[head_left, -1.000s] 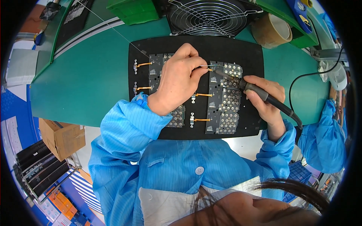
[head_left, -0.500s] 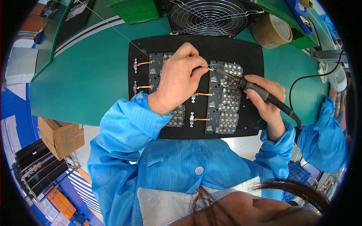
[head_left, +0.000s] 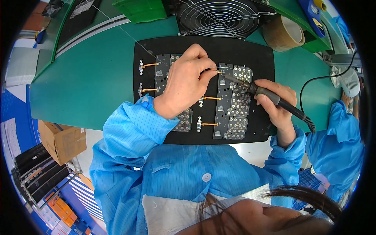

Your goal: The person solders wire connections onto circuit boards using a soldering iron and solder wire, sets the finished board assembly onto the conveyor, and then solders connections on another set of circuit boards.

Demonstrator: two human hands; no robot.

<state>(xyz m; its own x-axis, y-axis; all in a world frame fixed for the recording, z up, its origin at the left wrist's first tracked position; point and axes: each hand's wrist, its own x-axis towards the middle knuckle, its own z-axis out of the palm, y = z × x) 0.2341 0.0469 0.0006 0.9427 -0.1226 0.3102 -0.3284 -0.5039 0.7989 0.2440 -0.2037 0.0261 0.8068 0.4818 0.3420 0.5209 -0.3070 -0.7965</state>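
Observation:
My left hand is closed in a pinch on a thin solder wire above the upper right circuit board. A small orange flex cable end shows by its fingertips; whether they also grip it I cannot tell. My right hand is wrapped round the black handle of a soldering iron. The iron's tip points left, close to the cable end on that board. Below lie more boards with round silver contacts and orange flex cables. My left hand covers part of the left column of boards.
A black mat lies under the boards on a green table. Behind it stand a fan with a wire guard, a green bin and a tape roll. A black cord curves at right. Another person's blue sleeve shows there.
The iron's tip has shifted slightly toward me, just off the cable end. My left hand holds almost the same place. The other person's sleeve at right has moved a little.

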